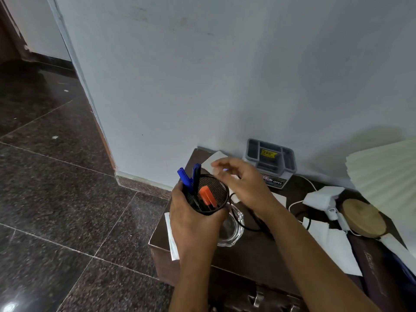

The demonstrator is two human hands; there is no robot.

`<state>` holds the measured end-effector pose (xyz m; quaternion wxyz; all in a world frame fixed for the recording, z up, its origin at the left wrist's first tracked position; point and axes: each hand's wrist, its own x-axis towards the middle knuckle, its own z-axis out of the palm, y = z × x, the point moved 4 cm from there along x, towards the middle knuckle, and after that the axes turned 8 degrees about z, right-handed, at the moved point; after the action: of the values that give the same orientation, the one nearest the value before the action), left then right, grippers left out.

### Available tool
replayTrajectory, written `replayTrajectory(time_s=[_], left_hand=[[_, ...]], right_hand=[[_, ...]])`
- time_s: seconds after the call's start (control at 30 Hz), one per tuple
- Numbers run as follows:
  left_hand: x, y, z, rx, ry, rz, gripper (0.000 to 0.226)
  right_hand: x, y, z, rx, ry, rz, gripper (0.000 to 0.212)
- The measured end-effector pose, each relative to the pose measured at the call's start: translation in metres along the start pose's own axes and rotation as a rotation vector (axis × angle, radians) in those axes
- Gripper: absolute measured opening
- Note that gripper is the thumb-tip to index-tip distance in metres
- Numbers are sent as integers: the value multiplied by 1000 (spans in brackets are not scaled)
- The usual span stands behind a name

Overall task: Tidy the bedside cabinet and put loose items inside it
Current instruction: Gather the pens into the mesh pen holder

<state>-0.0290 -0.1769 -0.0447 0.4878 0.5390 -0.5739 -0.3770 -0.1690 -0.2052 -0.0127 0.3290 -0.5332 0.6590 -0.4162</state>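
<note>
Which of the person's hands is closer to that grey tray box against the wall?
Right. The right hand hovers just left of and in front of the grey tray box. The left hand is farther away, holding the black mesh pen cup.

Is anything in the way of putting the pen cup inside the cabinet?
Yes. The left hand grips the mesh pen holder above the cabinet top, but the cabinet front, with its metal latch, looks closed, so it blocks the way in.
</note>
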Motion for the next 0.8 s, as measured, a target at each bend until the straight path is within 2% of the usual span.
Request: replayTrajectory(time_s=[0.03, 0.07, 0.1, 0.17, 0.23, 0.43, 0.53, 0.6, 0.67, 0.73, 0.8], left_hand=[[0, -1, 0, 3, 6, 2, 92], [1, -1, -1, 6, 10, 4, 93], [1, -2, -1, 9, 12, 5, 94], [2, -3, -1, 13, 17, 6, 95], [1, -3, -1, 10, 20, 6, 94], [1, -3, 3, 7, 6, 16, 95], [0, -3, 3, 4, -5, 11, 96], [0, -3, 3, -7, -1, 8, 95], [0, -3, 3, -4, 0, 11, 95], [0, -3, 4, 3, -8, 10, 96], [-1, -2, 6, 10, -18, 8, 97]], right_hand=[[5, 9, -5, 21, 73, 52, 12], [11, 19, -11, -69, 141, 92, 16], [18, 32, -15, -264, 167, 132, 22], [25, 61, -15, -736, 56, 255, 33], [25, 84, -9, -949, -101, 319, 41], [27, 95, 6, -984, -145, 219, 39], [27, 95, 12, -847, -212, 200, 29], [28, 93, 9, -709, -140, 201, 30], [32, 90, -4, -640, 18, 214, 34], [36, 89, -15, -710, 125, 248, 33], [39, 91, -16, -835, 92, 288, 34]])
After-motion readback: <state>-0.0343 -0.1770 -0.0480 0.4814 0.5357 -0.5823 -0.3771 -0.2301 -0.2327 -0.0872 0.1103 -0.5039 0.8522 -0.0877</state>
